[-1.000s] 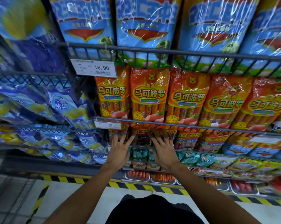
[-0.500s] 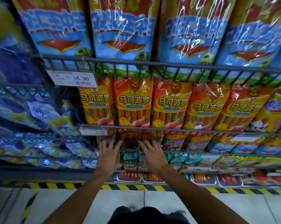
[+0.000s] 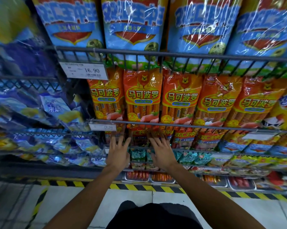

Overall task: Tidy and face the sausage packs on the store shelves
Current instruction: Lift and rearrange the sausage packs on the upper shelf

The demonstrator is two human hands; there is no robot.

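Observation:
Orange sausage packs (image 3: 142, 96) stand upright in a row behind a wire rail (image 3: 189, 125). Below that rail sits a lower row of red-orange sausage packs (image 3: 183, 138). My left hand (image 3: 118, 152) and my right hand (image 3: 162, 152) are stretched out side by side, fingers spread, with the blurred fingertips at the leftmost packs of that lower row. Neither hand grips anything. Large blue sausage packs (image 3: 134, 25) fill the top shelf.
A price tag reading 16.90 (image 3: 84, 71) hangs on the upper rail, and a smaller tag (image 3: 103, 127) on the middle rail. Blue snack bags (image 3: 53, 109) lie piled on the left shelves. Green packs (image 3: 137, 155) and trays of sausages (image 3: 137, 176) sit lower. Yellow-black tape (image 3: 139, 187) edges the floor.
The view has tilted up, so the shelves sit lower in the frame. Both hands stay spread at the lower row of packs, their fingertips now blurred by movement.

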